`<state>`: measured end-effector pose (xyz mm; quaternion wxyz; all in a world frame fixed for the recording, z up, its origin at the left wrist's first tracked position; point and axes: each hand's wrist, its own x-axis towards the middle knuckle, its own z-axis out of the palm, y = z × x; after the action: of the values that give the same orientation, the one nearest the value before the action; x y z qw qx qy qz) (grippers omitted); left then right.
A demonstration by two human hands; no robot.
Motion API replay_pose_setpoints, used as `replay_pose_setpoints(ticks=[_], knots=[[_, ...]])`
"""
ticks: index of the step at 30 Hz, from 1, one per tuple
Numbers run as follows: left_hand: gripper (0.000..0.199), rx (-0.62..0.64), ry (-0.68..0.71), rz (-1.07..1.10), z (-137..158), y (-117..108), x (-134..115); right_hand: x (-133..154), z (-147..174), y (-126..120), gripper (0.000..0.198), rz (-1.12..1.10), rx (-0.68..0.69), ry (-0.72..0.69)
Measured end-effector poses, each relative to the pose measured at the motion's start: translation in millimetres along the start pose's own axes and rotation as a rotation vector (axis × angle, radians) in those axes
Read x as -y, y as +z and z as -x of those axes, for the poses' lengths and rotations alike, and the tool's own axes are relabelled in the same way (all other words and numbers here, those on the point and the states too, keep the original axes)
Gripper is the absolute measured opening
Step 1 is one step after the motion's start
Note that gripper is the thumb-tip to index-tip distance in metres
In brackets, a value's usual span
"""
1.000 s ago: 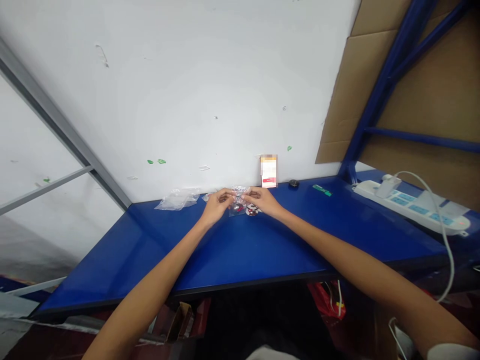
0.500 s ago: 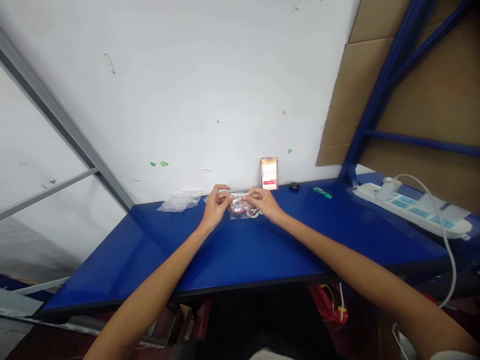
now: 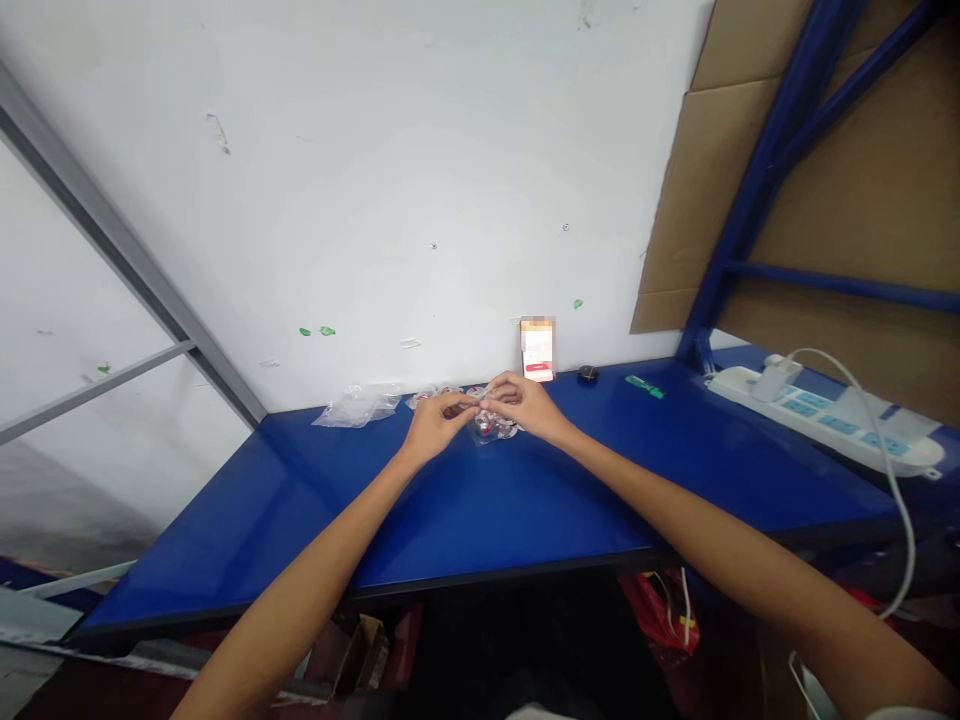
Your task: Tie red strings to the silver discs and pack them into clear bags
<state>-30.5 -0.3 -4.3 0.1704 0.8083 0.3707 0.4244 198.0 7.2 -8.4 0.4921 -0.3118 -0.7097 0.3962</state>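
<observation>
Pinching the clear bag (image 3: 489, 431) at its upper edge with left hand (image 3: 435, 425) and right hand (image 3: 529, 409), just below frame centre! Looks light, limp, probably slippery; best held by that edge.

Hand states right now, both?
Left hand: closed, thumb and fingers pinching the top of a clear plastic bag.
Right hand: closed, pinching the same bag beside the left fingertips.
</observation>
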Motion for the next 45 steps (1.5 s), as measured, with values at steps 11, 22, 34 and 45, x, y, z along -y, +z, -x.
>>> replay_pose_setpoints(ticks=[11, 22, 34, 45], knots=[[0.032, 0.018, -0.067, 0.009, -5, -11, 1, 3, -4, -10, 0.032, 0.249, 0.005, -0.093], [0.033, -0.029, 0.004, -0.045, -2, -6, -6, -8, -5, 0, 0.041, -0.083, 0.04, 0.095], [0.031, 0.487, -0.235, 0.146, -4, -28, 6, -4, 2, 3, 0.035, 0.302, 0.261, 0.023], [0.027, 0.358, 0.155, -0.141, -2, -24, -5, -22, 2, 4, 0.032, 0.055, 0.299, 0.143]])
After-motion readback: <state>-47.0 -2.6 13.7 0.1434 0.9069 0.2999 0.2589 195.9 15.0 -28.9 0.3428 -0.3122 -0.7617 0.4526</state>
